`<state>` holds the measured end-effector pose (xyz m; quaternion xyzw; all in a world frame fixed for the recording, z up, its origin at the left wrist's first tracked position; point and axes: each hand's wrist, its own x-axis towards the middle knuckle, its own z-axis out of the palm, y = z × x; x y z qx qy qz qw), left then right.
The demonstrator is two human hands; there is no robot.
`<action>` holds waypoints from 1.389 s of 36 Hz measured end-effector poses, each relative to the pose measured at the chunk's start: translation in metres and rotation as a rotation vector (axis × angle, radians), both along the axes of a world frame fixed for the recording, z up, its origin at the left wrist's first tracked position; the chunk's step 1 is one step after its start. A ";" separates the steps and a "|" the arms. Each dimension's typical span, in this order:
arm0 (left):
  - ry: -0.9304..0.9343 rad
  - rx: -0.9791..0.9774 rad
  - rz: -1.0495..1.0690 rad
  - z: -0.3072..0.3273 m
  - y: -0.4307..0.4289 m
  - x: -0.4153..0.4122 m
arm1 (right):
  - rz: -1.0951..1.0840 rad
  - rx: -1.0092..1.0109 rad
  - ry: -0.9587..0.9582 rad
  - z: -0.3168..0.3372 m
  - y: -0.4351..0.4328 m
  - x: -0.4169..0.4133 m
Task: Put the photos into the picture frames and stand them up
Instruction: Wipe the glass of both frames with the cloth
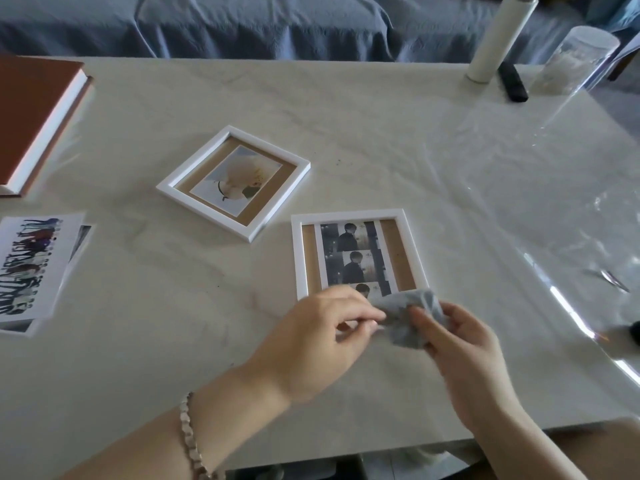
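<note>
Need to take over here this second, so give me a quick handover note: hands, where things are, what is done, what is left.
Left hand pinches the grey cloth; right hand grips its other side, both at the near frame's front edge.
Near frame lies flat, the photo strip in it. The far frame lies flat with the flower photo.
Loose photos lie at the table's left edge.
Done: a photo shows in each frame.
Left: probably wipe, then stand both frames up.
</note>
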<state>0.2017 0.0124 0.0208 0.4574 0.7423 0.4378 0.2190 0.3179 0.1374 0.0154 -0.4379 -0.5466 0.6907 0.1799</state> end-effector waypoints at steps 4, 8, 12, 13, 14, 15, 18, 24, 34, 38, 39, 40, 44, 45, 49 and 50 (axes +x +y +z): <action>0.337 -0.230 0.042 -0.014 0.003 -0.035 | -0.104 0.714 -0.227 -0.011 0.014 0.012; 0.489 -0.622 -0.150 -0.027 0.012 -0.061 | 0.100 0.942 -0.298 -0.043 -0.002 0.013; 0.474 -0.683 -0.151 -0.030 0.017 -0.065 | 0.338 1.264 -0.204 -0.069 -0.024 0.008; 0.478 -0.676 -0.149 -0.030 0.017 -0.065 | 0.386 1.269 -0.155 -0.072 -0.029 0.005; 0.479 -0.664 -0.144 -0.030 0.017 -0.065 | 0.436 1.272 -0.107 -0.074 -0.034 0.001; 0.479 -0.655 -0.140 -0.030 0.017 -0.066 | 0.490 1.283 -0.078 -0.078 -0.039 -0.003; 0.481 -0.647 -0.140 -0.031 0.016 -0.066 | 0.620 1.363 -0.031 -0.084 -0.045 -0.010; 0.464 -0.666 -0.160 -0.029 0.016 -0.065 | 0.697 1.454 0.026 -0.070 -0.002 0.004; 0.438 -0.669 -0.158 -0.028 0.015 -0.066 | 0.644 1.493 -0.096 -0.060 0.067 0.047; 0.432 -0.668 -0.157 -0.030 0.015 -0.067 | 0.494 1.385 -0.276 -0.061 0.077 0.056; 0.433 -0.666 -0.155 -0.030 0.015 -0.067 | 0.434 1.357 -0.291 -0.059 0.077 0.055; 0.434 -0.663 -0.153 -0.031 0.015 -0.067 | 0.371 1.343 -0.278 -0.056 0.075 0.052; 0.437 -0.659 -0.153 -0.031 0.015 -0.067 | 0.386 1.337 -0.070 -0.041 0.046 0.016; 0.440 -0.660 -0.156 -0.031 0.015 -0.067 | 0.466 1.333 -0.030 -0.040 0.035 0.004; 0.432 -0.650 -0.150 -0.034 0.015 -0.068 | 0.827 1.304 0.012 -0.052 -0.001 -0.036; 0.429 -0.649 -0.149 -0.034 0.015 -0.069 | 0.876 1.298 0.009 -0.055 -0.005 -0.042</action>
